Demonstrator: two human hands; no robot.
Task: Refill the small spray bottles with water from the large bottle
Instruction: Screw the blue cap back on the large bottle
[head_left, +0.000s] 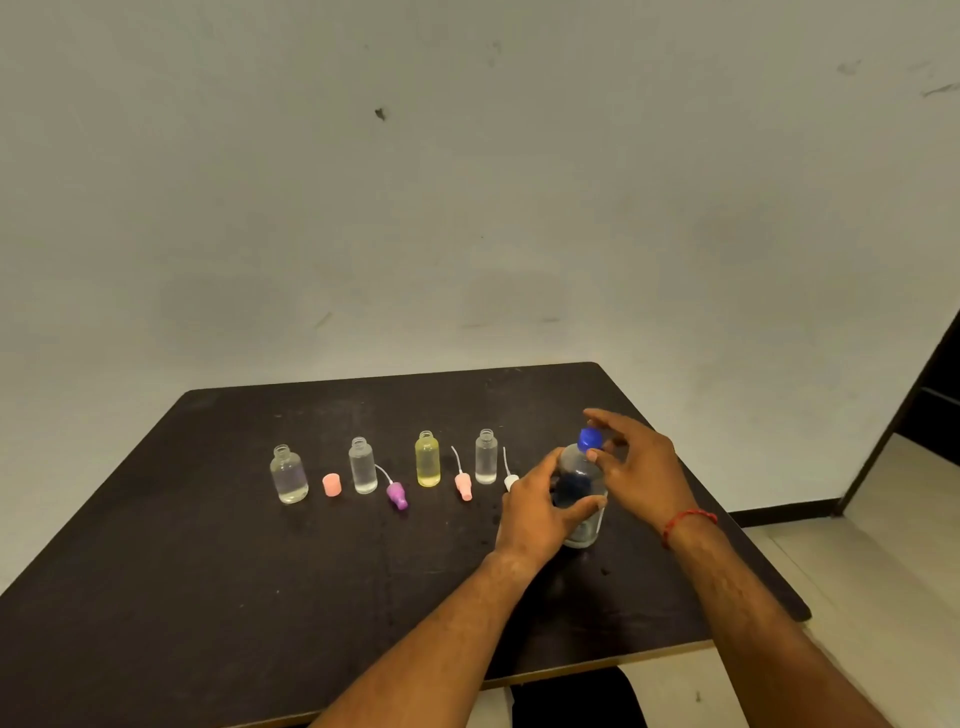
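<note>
1. Four stand open-necked in a row across the table (208, 545): a round clear bottle (289, 475), a taller clear bottle (363, 466), a yellow bottle (427, 460) and a slim clear bottle (486, 457). They are likely uncapped so that water can go straight in.
2. Their tops lie between them, each just right of its bottle: a pink cap (331, 484), a purple spray head (397, 493), a pink spray head (463, 486) and a white spray head (511, 482). They are probably kept close for refitting.
3. The left hand (540, 506) wraps the large bottle (579, 467) at mid-body, thumb across the front. It holds the bottle upright on the table, just right of the row, which looks like bracing against a twist.
4. The right hand (639, 467) arches over the blue cap (590, 438) with the wrist raised. The thumb tip sits at the cap's lower edge and the forefinger curves above it. Whether the hand truly pinches the cap I cannot tell.
</note>
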